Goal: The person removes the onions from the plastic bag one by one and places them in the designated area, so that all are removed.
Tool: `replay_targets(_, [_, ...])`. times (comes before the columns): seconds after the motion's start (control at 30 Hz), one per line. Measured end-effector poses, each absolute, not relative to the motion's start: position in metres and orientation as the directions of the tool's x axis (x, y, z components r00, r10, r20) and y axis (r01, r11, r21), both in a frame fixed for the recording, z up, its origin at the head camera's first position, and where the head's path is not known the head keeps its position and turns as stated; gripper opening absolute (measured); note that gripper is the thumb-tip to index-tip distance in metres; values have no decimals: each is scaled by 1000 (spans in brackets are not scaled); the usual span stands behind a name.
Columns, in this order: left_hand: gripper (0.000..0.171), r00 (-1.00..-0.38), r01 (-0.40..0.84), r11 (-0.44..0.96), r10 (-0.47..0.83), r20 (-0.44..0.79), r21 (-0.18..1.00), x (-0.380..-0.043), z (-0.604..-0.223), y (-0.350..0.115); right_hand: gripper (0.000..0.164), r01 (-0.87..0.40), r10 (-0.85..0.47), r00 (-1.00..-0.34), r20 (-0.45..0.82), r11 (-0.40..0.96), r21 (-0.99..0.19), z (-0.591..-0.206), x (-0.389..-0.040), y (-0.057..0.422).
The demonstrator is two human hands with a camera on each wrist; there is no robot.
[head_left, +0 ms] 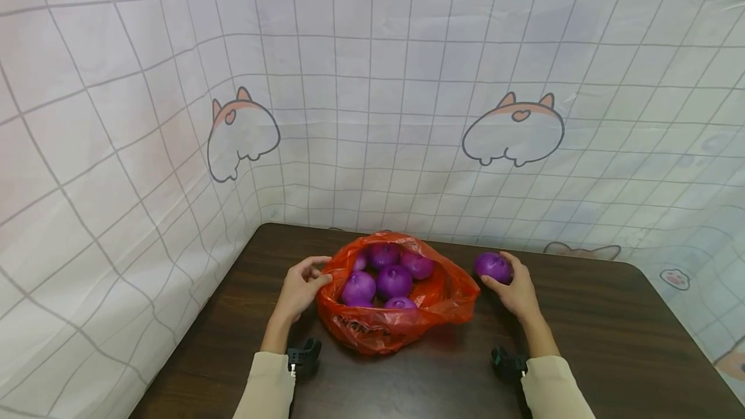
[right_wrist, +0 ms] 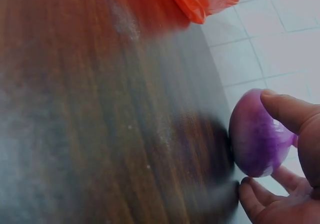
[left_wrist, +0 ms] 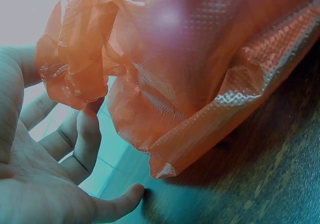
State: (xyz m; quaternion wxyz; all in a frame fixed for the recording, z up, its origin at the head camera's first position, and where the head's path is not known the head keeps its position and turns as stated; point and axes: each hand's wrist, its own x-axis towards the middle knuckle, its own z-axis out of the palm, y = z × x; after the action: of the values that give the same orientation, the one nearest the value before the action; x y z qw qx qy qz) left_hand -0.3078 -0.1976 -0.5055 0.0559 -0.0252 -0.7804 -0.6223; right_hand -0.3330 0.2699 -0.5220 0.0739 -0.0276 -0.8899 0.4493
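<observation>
On the table sits a red plastic bag [head_left: 378, 332] with its mouth spread wide, holding several purple onions [head_left: 394, 281]. My left hand [head_left: 301, 285] is at the bag's left rim, pinching a fold of the plastic between thumb and finger; the lower fingers [left_wrist: 87, 134] stay off it in the left wrist view. To the right of the bag, my right hand [head_left: 518, 286] grips a single purple onion [head_left: 492, 268]. The right wrist view shows the thumb [right_wrist: 287, 109] across this onion [right_wrist: 255, 136], other fingers below and behind; the far fingertips are hidden.
A dark wooden table [head_left: 599, 335] carries everything. White grid-patterned cloth [head_left: 396, 83] with cartoon drawings hangs behind the table and along its left side. A dark band with a small device [head_left: 304, 352] is on each wrist.
</observation>
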Motion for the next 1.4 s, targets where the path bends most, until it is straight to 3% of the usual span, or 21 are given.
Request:
replay_targets(0.33, [36,-995,90,228,-18,96,969,-294,-483,-192,75,-48,233,-946,226,590,-806,-499,-315,265])
replay_targets(0.63, [36,-994,99,228,-18,106,969,-305,-500,-195,71,-236,208,-894,397,535,-811,-451,-298,243])
replay_targets(0.93, [33,-991,128,232,-18,136,964,-308,-505,-196,56,-399,73,-862,502,514,-759,-414,-279,206])
replay_targets(1.13, [33,-991,126,228,-16,133,965,-307,-504,-196,53,-511,-57,-822,566,511,-691,-413,-271,178])
replay_targets(1.4, [34,-991,127,219,-18,134,968,-307,-504,-198,52,-544,-173,-825,538,503,-672,-423,-266,145])
